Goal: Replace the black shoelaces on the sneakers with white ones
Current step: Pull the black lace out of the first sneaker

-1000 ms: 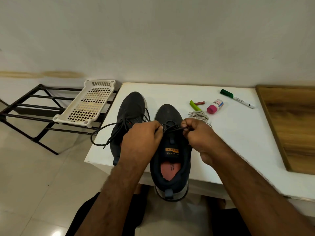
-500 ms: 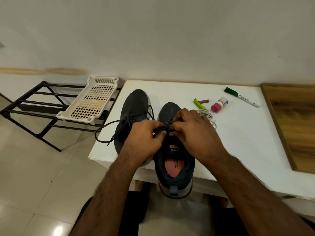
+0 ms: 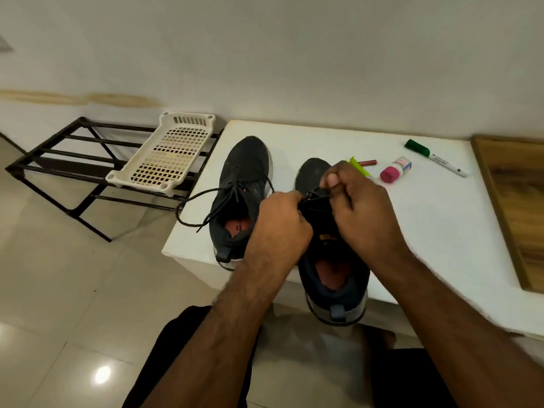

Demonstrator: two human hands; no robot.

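Bearing two dark sneakers (image 3: pixel 244 184), white table (image 3: pixel 441 219) against pale wall (image 3: pixel 294 54).

Hands (image 3: pixel 323 213) cover right sneaker (image 3: pixel 312 175) lacing; marker (image 3: pixel 435 161) print unreadable; wooden tray (image 3: pixel 518 201) cut by right edge.

left hand (image 3: pixel 281 223) and right hand (image 3: pixel 363 209) pinch black lace (image 3: pixel 316 195) | right shoe (image 3: pixel 332 260) | left shoe (image 3: pixel 241 189) beside it on white table (image 3: pixel 426 219)
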